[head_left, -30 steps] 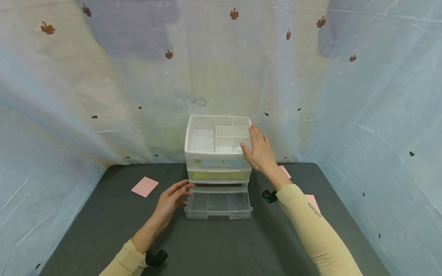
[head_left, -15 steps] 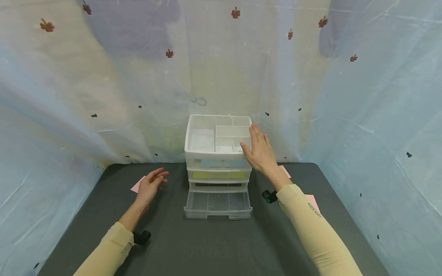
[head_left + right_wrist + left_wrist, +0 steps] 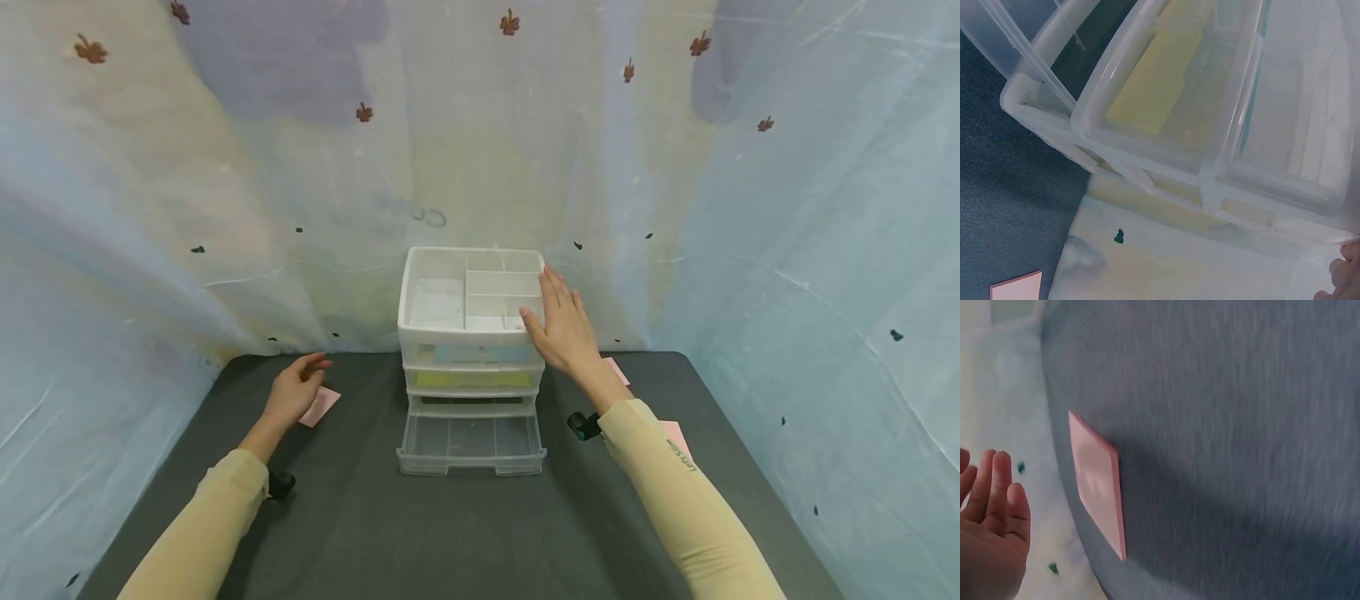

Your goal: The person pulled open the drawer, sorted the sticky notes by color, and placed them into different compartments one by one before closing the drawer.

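Observation:
A white plastic drawer unit (image 3: 471,350) stands at the middle of the table's back edge, its top divided into compartments. Its clear bottom drawer (image 3: 472,437) is pulled out and looks bare inside. My right hand (image 3: 566,329) rests against the right side of the unit's top rim with straight fingers. Over to the left, my left hand (image 3: 292,392) hovers near a pink square pad (image 3: 321,407), holding nothing, fingers loosely bent. In the left wrist view the pad (image 3: 1097,484) lies beside the hand (image 3: 994,531), apart from it.
Two more pink pads lie on the right: one behind the right wrist (image 3: 617,372), another partly behind the sleeve (image 3: 677,437). The dark table (image 3: 465,533) meets a hanging patterned curtain (image 3: 480,167) at the back and sides. Yellow and blue contents show through the upper drawers.
My left hand has moved away from the bottom drawer, leftward to the pink pad. The right hand and the drawer unit have stayed in place.

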Demonstrator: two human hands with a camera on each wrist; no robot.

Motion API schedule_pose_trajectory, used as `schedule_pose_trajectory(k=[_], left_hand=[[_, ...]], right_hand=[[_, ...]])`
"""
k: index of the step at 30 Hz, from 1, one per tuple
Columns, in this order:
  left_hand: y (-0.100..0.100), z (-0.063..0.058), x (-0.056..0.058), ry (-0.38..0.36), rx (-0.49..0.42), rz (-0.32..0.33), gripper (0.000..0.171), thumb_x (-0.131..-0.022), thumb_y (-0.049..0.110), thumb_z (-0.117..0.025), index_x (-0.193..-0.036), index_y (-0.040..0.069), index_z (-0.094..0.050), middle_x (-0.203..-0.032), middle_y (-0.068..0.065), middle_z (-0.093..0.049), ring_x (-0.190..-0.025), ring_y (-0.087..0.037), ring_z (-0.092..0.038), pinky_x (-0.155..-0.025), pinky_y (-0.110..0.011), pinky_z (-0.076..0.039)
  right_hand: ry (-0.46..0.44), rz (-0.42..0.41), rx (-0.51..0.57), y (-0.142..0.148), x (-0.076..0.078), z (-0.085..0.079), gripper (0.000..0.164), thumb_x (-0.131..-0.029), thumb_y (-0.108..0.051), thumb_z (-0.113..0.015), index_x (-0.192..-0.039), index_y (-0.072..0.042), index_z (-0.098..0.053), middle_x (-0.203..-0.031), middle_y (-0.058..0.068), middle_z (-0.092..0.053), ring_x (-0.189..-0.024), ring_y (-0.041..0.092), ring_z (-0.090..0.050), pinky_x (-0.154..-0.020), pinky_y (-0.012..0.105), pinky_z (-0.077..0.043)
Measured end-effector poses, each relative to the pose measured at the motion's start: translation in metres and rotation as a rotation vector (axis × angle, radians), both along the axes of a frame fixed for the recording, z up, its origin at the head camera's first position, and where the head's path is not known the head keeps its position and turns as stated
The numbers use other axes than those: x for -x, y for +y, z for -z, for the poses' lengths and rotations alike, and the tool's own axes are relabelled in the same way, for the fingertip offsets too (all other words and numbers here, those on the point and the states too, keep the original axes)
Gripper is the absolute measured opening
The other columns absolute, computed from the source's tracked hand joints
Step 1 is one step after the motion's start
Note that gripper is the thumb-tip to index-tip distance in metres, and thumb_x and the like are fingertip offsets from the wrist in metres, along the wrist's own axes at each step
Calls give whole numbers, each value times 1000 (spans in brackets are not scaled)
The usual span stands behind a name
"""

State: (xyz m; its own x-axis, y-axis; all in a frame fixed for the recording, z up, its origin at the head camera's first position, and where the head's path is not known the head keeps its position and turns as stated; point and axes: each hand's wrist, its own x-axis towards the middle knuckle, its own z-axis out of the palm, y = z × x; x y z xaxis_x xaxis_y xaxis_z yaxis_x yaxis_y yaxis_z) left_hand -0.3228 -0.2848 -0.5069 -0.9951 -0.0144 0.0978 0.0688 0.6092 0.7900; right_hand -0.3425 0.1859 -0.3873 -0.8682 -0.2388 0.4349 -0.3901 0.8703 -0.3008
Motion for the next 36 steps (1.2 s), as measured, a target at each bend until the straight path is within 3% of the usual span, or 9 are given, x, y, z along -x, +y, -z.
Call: schedule_pose_trajectory(k=[3,9,12,21,27,36], left_hand=[[-7,0,6,-13,99,3,49,-112,17,-40,-157,0,-40,-148,-24,-55,-131,-46,-52,-69,-38,-48],[-23,5,11,-22,268,44,47,-108,13,-45,-149,-9,-46,-141,-32,-56,-127,-50,-55,-96,-62,-51],[-32,10,13,-14,320,70,47,-105,10,-48,-146,-12,-48,-137,-35,-56,-122,-51,-56,-98,-67,-48],[-45,16,18,-52,371,95,46,-104,12,-52,-143,-14,-51,-138,-37,-56,-121,-53,-57,-98,-67,-48],[-48,16,14,-99,370,130,52,-104,17,-60,-144,-15,-50,-141,-39,-52,-127,-56,-52,-103,-69,-44],[-49,26,18,-16,397,169,61,-97,23,-74,-141,-14,-54,-139,-40,-53,-127,-57,-50,-105,-70,-41]], right_hand=[[-3,-1,1,-1,0,-1,75,-111,-49,-38,-165,-1,-19,-175,10,-10,-160,33,-13,-128,57,-12],[-10,2,-10,-2,0,-2,75,-110,-49,-39,-166,-2,-18,-175,10,-11,-160,31,-11,-128,57,-12],[-17,5,-18,-2,0,-2,76,-111,-50,-38,-166,-3,-17,-175,9,-10,-161,30,-11,-129,56,-11],[-28,15,-25,0,-1,-2,76,-111,-51,-37,-167,-4,-15,-175,8,-8,-161,29,-10,-130,53,-8],[-25,12,-26,0,0,1,76,-111,-51,-37,-167,-4,-15,-175,8,-8,-161,30,-10,-130,53,-9],[2,2,-16,1,0,0,74,-111,-48,-38,-165,-2,-19,-175,10,-11,-160,31,-13,-128,57,-12]])
